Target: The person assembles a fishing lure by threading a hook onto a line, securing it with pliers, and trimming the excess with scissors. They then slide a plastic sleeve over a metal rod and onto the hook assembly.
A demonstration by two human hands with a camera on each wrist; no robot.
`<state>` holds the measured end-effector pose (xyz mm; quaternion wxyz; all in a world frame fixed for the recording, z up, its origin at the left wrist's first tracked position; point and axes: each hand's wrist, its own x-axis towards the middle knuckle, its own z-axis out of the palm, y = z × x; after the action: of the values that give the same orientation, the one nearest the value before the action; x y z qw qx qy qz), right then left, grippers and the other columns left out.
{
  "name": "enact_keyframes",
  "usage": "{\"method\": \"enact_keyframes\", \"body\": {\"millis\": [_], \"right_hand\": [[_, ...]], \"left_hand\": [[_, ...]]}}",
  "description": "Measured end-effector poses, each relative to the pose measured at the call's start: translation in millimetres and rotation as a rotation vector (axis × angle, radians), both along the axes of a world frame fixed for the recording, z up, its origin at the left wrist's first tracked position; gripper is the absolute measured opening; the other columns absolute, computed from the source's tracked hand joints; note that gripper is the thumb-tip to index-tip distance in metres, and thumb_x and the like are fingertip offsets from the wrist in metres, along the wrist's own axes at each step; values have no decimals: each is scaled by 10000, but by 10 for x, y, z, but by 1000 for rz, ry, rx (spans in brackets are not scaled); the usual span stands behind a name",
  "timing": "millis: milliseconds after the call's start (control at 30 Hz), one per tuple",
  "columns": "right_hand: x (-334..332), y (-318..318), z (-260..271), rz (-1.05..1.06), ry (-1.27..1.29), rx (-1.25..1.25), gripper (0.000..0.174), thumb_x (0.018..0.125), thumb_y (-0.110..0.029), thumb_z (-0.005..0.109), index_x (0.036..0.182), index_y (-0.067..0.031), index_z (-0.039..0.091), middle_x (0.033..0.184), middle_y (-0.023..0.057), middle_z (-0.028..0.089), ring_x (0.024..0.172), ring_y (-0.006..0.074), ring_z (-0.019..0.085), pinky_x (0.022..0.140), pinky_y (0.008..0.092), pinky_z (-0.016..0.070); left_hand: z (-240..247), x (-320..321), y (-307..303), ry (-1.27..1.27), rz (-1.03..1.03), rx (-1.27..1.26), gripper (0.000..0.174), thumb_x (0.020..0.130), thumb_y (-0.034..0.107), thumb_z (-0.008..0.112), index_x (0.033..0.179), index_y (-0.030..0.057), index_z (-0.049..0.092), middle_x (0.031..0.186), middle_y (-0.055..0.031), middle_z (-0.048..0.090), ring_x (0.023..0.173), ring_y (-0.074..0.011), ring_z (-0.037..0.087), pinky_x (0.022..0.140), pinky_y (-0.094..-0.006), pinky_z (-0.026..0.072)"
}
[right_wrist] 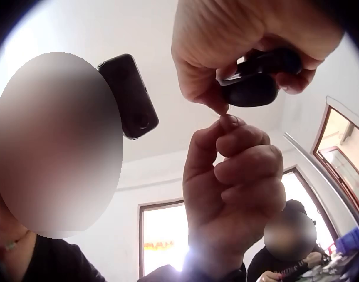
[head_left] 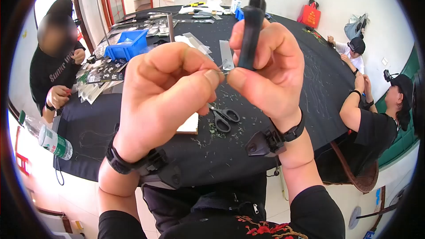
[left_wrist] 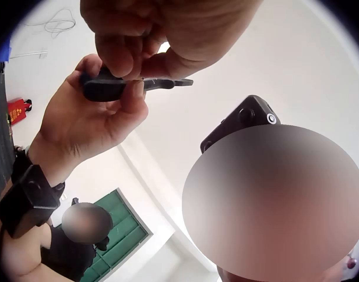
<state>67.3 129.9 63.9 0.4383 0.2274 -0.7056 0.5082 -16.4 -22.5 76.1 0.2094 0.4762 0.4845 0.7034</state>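
Both hands are raised close together above the black table in the head view. The left hand (head_left: 166, 93) pinches a tiny thin piece (head_left: 221, 70) between thumb and forefinger. Its other fingers are curled in. The right hand (head_left: 274, 66) has its fingers curled round a black-handled tool (head_left: 251, 35) held upright, and its thumb tip meets the same thin piece. In the right wrist view the two hands' fingertips nearly touch below the tool's dark handles (right_wrist: 253, 90). What exactly the thin piece is cannot be told.
Black scissors (head_left: 222, 119) lie on the table (head_left: 265, 159) among green scraps, beside a small white-topped block (head_left: 189, 125). A blue bin (head_left: 128, 46), clear strips (head_left: 226, 54) and packets lie further off. A bottle (head_left: 55, 141) is at the left edge. Other people sit or stand around the table.
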Motion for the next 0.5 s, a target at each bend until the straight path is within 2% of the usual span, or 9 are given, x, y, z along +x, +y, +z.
{"method": "enact_keyframes", "body": {"millis": [33, 100, 133, 167, 233, 267, 400, 500], "right_hand": [[1, -23, 9, 4, 8, 0, 262, 619, -5, 674, 676, -76, 429, 821, 37, 504, 708, 94, 457, 641, 216, 365], [-2, -75, 36, 47, 45, -184, 267, 619, -24, 699, 667, -71, 441, 814, 24, 498, 666, 70, 429, 590, 193, 335], [0, -60, 56, 50, 70, -161, 254, 598, -51, 739, 686, -62, 501, 810, 14, 496, 631, 49, 386, 551, 178, 296], [30, -18, 65, 58, 70, -160, 254, 598, -51, 739, 686, -62, 501, 810, 14, 496, 631, 49, 386, 551, 178, 296], [82, 65, 68, -141, 61, 248, 346, 611, -260, 773, 710, -65, 505, 880, 69, 484, 739, 109, 429, 590, 188, 330], [113, 21, 73, -189, 37, 222, 396, 540, -295, 821, 700, -67, 539, 873, 60, 492, 747, 109, 432, 586, 188, 303], [91, -3, 62, -202, 18, 304, 419, 492, -256, 847, 711, -64, 546, 887, 54, 494, 749, 108, 439, 593, 194, 309], [17, -30, 64, -240, 94, 497, 388, 433, -186, 857, 665, -46, 579, 846, 52, 505, 718, 125, 454, 600, 220, 342]], "left_hand": [[-13, -6, 15, 8, 4, 0, 40, 746, 29, 573, 725, -4, 581, 610, -23, 558, 511, -50, 495, 475, -178, 401], [-55, -24, 35, 338, 327, 221, 52, 754, -15, 492, 749, -19, 543, 607, -33, 543, 492, -64, 493, 461, -173, 398], [-42, -44, -7, 429, 407, 228, 67, 758, -45, 495, 760, -24, 558, 649, -32, 556, 533, -60, 514, 501, -177, 424], [-39, -64, -25, 430, 415, 227, 67, 758, -45, 495, 760, -24, 558, 649, -32, 556, 533, -60, 514, 501, -177, 424], [-27, -116, -49, 462, 475, 257, 51, 770, -35, 514, 773, -23, 563, 679, -38, 570, 540, -52, 516, 507, -170, 424], [-16, -138, -66, 505, 498, 242, 47, 783, -25, 522, 795, -22, 567, 687, -40, 576, 546, -48, 516, 514, -169, 428], [-16, -183, -57, 518, 602, 352, 60, 785, -5, 532, 823, -17, 576, 655, -40, 573, 556, -52, 521, 511, -163, 418], [8, -247, -83, 492, 552, 417, 75, 796, 24, 534, 833, -18, 585, 649, -44, 577, 542, -51, 520, 486, -154, 394]]}}
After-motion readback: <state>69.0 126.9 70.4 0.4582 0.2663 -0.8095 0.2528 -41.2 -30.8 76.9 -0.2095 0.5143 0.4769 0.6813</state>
